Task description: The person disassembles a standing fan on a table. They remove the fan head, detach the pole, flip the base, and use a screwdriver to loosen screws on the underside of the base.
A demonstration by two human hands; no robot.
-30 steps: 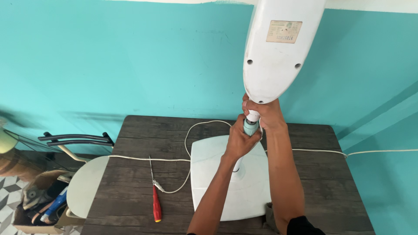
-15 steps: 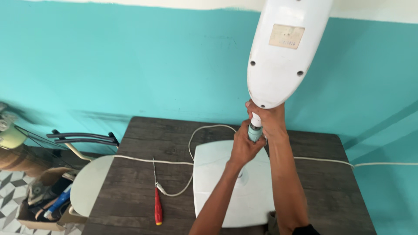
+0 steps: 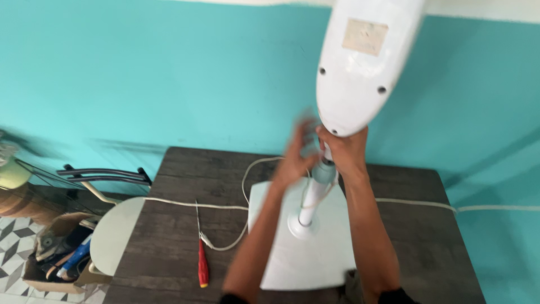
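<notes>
At frame centre, the right hand (image 3: pixel 344 151) grips the white fan stand's pole (image 3: pixel 313 196) beneath its housing (image 3: pixel 360 62); the blurred left hand (image 3: pixel 295 160) hovers spread. Rigid, top-heavy: best held at the pole.

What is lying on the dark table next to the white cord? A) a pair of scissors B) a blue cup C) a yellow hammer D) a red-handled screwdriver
D: a red-handled screwdriver lies on the dark wooden table, beside the white cord and to the left of the white fan base.
</notes>
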